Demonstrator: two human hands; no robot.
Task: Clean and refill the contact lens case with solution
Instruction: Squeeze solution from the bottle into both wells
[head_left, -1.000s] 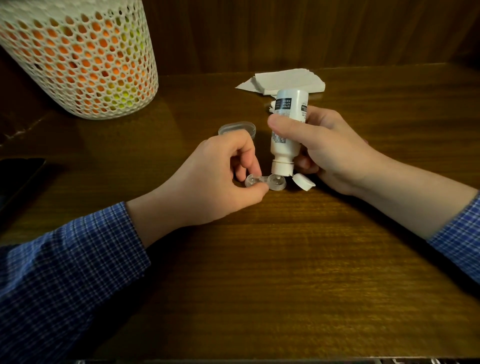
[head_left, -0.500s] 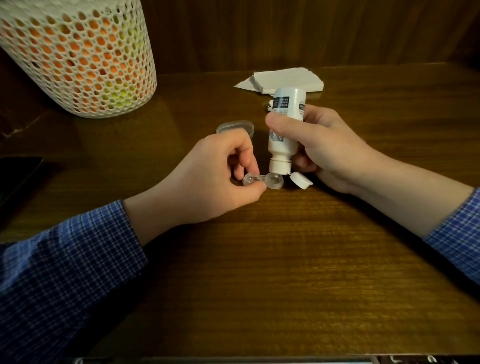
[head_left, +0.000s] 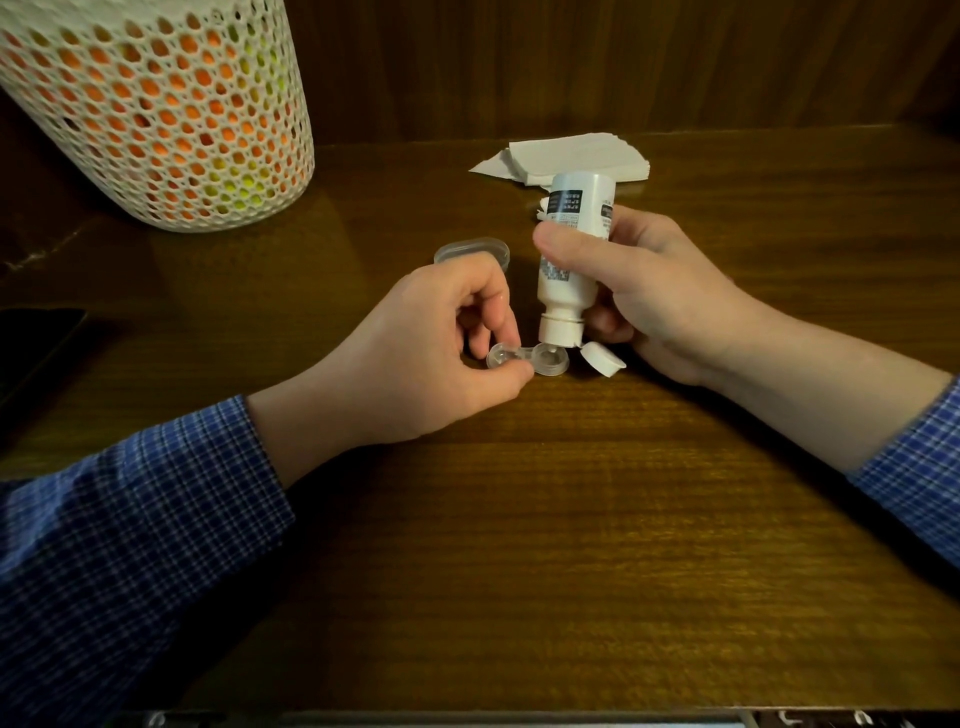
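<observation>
Clear plastic two-well contact lens case (head_left: 527, 359) lies lengthwise left to right; left hand (head_left: 426, 353) pinches its left well, right hand (head_left: 644, 291) grips the upturned white solution bottle (head_left: 569, 249) above its right well.

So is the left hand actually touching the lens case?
Touching. The head view shows the left hand pinching the case's left well between thumb and finger, with no gap visible.

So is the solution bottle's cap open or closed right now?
Open. The bottle is upside down in the right hand, and its flip cap hangs aside off the nozzle.
</observation>
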